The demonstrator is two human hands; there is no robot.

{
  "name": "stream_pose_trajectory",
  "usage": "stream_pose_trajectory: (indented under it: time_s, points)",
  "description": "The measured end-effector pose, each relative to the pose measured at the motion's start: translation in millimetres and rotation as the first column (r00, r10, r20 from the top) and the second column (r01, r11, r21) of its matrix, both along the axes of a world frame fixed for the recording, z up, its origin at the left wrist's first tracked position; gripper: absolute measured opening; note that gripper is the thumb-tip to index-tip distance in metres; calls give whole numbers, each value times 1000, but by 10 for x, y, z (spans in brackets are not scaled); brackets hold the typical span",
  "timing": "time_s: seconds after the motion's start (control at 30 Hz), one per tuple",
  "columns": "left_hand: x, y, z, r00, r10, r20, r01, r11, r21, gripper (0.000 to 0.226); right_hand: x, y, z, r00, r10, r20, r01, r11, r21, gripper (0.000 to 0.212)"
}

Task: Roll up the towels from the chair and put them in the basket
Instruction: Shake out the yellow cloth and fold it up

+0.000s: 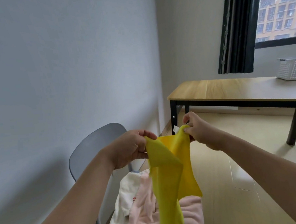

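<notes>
Both hands, left and right, pinch the yellow towel's top corners at frame centre; its twisted hanging folds could spoil the roll; basket sits far right.

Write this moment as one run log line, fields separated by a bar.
left hand grips yellow towel | right hand pinches other corner | pink and white towels on chair | basket on table

Left hand and right hand pinch top corners of yellow towel, hanging above pink towel and white towel on grey chair. White basket sits on tabletop.
</notes>
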State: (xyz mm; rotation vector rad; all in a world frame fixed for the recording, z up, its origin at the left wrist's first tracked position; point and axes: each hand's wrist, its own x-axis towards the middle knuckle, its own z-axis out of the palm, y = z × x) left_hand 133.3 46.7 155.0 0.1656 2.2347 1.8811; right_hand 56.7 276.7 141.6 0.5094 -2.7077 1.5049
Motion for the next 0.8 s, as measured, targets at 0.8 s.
stream_pose_trajectory:
  time_s: [0.8]
  points:
    - [-50,389,122,912,151,-382,-336,808,-484,36,410,-12,-213,894,206,-398,-100,957,271,71]
